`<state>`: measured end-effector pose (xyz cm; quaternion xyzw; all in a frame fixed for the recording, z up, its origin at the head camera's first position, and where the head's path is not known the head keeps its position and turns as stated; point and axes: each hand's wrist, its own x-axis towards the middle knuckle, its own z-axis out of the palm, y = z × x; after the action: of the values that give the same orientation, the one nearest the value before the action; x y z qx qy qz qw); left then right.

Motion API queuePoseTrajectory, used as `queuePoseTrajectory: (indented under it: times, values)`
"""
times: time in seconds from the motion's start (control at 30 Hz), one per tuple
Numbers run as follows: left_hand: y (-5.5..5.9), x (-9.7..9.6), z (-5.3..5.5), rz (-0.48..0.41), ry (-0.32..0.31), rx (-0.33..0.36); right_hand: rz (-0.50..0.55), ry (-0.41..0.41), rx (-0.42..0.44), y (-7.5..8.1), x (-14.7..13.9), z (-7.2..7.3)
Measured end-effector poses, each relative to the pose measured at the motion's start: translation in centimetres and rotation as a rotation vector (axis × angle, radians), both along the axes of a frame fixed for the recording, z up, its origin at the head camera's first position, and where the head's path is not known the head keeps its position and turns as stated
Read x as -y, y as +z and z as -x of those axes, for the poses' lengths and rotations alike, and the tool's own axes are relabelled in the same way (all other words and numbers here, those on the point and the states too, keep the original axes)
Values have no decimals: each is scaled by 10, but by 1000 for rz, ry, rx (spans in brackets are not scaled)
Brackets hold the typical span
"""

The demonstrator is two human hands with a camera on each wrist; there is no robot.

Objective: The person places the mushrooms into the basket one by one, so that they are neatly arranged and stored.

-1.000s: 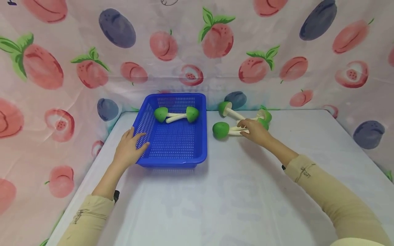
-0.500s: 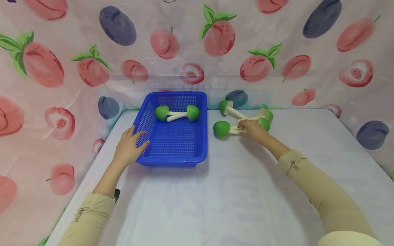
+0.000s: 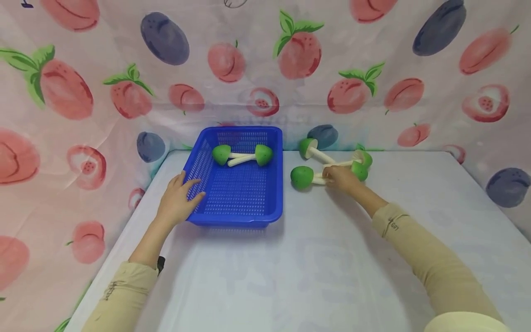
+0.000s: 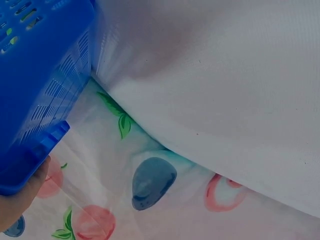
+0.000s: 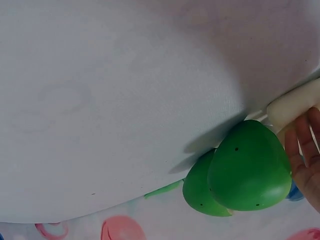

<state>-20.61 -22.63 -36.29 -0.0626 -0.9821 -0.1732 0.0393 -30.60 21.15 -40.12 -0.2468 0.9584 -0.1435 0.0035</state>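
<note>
Left hand (image 3: 176, 201) is resting astride the left rim of the blue basket (image 3: 236, 220), fingers spreading, thumb and forefinger standing apart over the inside; not clamping. Left wrist view is showing a finger lying against the rim from outside. Two green-capped mushrooms are lying in the basket toward its far end: left mushroom (image 3: 221, 155), right mushroom (image 3: 263, 155), white stems crossing between the caps. Right hand (image 3: 343, 179) is lying over white stems on the white table (image 3: 315, 276), right of the basket. Right wrist view is showing its fingers touching a stem (image 5: 295, 106); thumb is staying out of sight there, so cannot tell whether the grip is closing round it. Four more mushrooms are clustering about this hand: near mushroom (image 3: 302, 177), its stem pointing toward the fingers; far mushroom (image 3: 307, 147), stem slanting to the right; two at the right, upper one (image 3: 365, 159) and lower one (image 3: 360, 171), caps overlapping. Fruit-printed cloth (image 3: 240, 27) is hanging behind. Dark band (image 3: 161, 264) is showing at the left wrist, beside a beige sleeve (image 3: 122, 293).
</note>
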Motion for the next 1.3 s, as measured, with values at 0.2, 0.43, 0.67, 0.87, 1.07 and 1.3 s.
queuePoseTrajectory:
  times: [0.2, 0.43, 0.67, 0.87, 1.07, 1.3]
  values:
    - [-1, 2, -5, 1, 14, 10, -69, 11, -36, -6, 7, -2]
    - [-2, 3, -6, -9, 19, 9, -111, 27, -84, -9, 10, -3]
    - [-1, 0, -2, 3, 20, 12, -141, 47, -67, -7, 8, -1]
    - [0, -4, 2, 12, 6, 13, -106, 51, -33, -5, 2, -3]
    - [0, -3, 1, 12, 16, 13, -63, 149, -12, -1, 2, -4]
    - [0, -3, 0, 8, 11, 15, -54, 146, 15, 3, 1, -5]
